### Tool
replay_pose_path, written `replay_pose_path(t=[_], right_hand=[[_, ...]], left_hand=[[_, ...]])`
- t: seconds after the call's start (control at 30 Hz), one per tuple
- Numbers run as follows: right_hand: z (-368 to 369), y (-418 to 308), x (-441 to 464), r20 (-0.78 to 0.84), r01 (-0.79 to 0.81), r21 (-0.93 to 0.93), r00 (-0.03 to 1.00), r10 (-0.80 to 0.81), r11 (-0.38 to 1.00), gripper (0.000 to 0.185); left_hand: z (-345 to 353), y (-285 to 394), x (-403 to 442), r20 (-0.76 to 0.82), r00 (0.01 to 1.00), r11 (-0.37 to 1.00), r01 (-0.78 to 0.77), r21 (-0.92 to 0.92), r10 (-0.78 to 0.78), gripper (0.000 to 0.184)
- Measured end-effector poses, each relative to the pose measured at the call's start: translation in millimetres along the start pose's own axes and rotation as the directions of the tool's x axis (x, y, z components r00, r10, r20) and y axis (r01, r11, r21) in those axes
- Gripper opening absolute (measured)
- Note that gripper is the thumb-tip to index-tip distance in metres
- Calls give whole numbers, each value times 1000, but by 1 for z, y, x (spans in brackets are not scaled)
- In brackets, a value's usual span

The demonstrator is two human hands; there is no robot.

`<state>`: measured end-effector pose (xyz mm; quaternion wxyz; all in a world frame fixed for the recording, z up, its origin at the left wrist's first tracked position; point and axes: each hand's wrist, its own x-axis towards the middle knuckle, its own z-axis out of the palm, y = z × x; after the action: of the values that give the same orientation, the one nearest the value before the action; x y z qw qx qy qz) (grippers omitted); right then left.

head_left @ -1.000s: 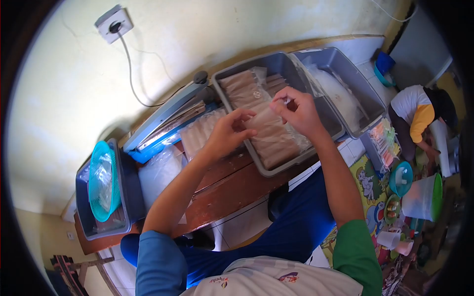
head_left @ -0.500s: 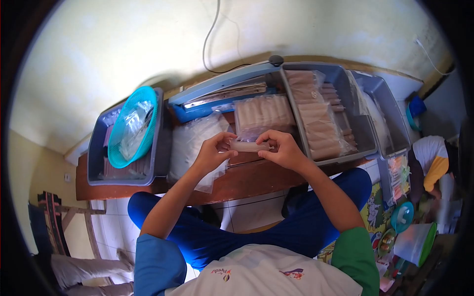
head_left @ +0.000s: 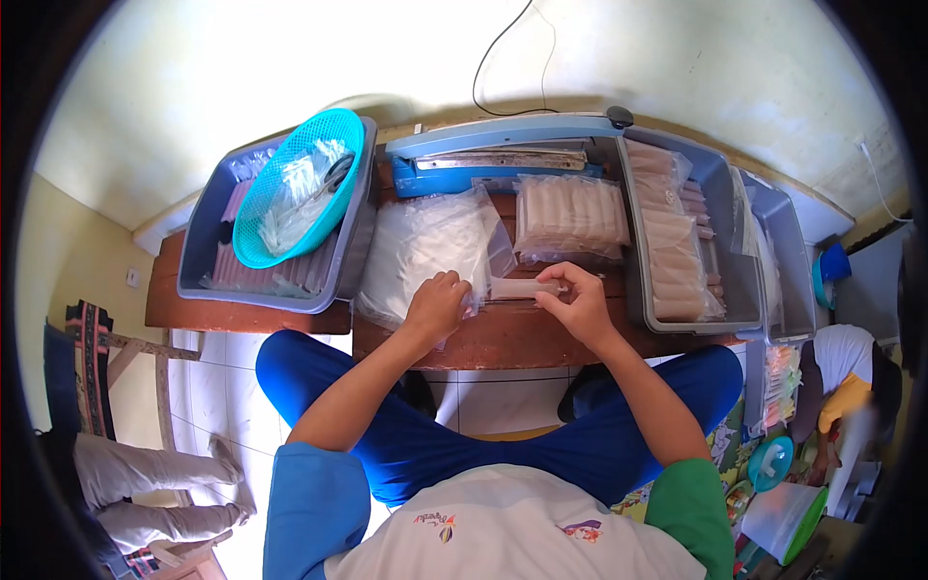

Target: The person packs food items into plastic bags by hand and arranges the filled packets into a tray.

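A pale pinkish tube-shaped roll in clear plastic [head_left: 522,289] lies crosswise low over the brown table. My right hand [head_left: 577,300] pinches its right end between thumb and fingers. At the other end, my left hand [head_left: 440,307] is curled, knuckles up, over the edge of a pile of clear plastic bags [head_left: 420,242]; what its fingers hold is hidden. Just behind the roll sits a clear pack of similar rolls [head_left: 570,215] laid side by side.
Left stands a grey bin [head_left: 353,227] with a turquoise basket [head_left: 247,217] on top. A blue long-armed device [head_left: 503,147] lies behind. Right is a grey bin [head_left: 634,232] of packed rolls. The wooden table [head_left: 483,350] ends before my knees. Another person [head_left: 841,362] is at far right.
My left hand has left its fingertip hold at the roll's left end and turned knuckles up by the plastic bags. My right hand still holds the right end. The camera view has shifted.
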<state>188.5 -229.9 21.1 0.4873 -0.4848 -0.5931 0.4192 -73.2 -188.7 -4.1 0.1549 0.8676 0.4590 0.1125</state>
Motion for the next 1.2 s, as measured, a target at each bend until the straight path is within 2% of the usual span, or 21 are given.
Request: replay_pose_path(t=[0.17, 0.23, 0.27, 0.33, 0.47, 0.53, 0.57, 0.63, 0.77, 0.83, 0.87, 0.93, 1.03, 1.17, 1.2], right_hand=[[-6, 2, 0, -23, -6, -60, 1000, 4, 998, 19], [-4, -2, -1, -36, -63, 35, 997, 65, 997, 19], [-3, 0, -1, -37, -64, 35, 997, 65, 997, 19], [2, 2, -1, -60, 41, 62, 997, -38, 997, 18], [10, -3, -6, -18, -7, 139, 1000, 10, 990, 18], [15, 1, -10, -7, 43, 78, 999, -43, 996, 19], [17, 3, -11, -2, 41, 78, 999, -41, 996, 19], [23, 4, -15, 2, 238, -100, 971, -239, 966, 21], [32, -2, -24, 38, 290, -97, 957, -288, 952, 18], [34, 0, -27, 3, 306, -94, 952, -307, 948, 19], [35, 3, -27, 4, 304, -94, 952, -305, 948, 19], [40, 8, -28, -130, 204, 7, 971, -201, 979, 22], [47, 9, -31, -164, 162, 96, 976, -145, 982, 21], [57, 14, -39, -151, 112, 61, 983, -101, 992, 21], [62, 13, -40, -152, 129, -2, 980, -128, 992, 22]], left_hand=[[1, -3, 5, 17, 1000, 1000, 22, 21, -23, 16], [-1, -4, 7, -28, 999, 999, 34, -21, -34, 8], [-2, -4, 8, -27, 999, 999, 33, -21, -33, 8], [-5, -5, 8, -108, 992, 989, 43, -139, -58, 9], [-11, -3, 10, -169, 982, 982, 51, -180, -82, 9], [-12, -3, 12, -282, 959, 985, -40, -169, -10, 6], [-12, -2, 12, -283, 959, 985, -35, -171, -15, 6], [-12, 1, 13, -371, 926, 980, -127, -152, 63, 6], [-14, 7, 14, -395, 915, 979, -151, -139, 85, 5], [-15, 10, 12, -386, 921, 970, -139, -198, 53, 5], [-16, 11, 12, -385, 921, 970, -138, -199, 52, 5], [-16, 13, 11, -408, 913, 959, -141, -248, 28, 5], [-16, 14, 10, -398, 918, 958, -120, -262, 6, 7], [-19, 19, 10, -422, 906, 941, -131, -311, -13, 7], [-20, 20, 10, -414, 910, 933, -168, -320, 22, 8]])
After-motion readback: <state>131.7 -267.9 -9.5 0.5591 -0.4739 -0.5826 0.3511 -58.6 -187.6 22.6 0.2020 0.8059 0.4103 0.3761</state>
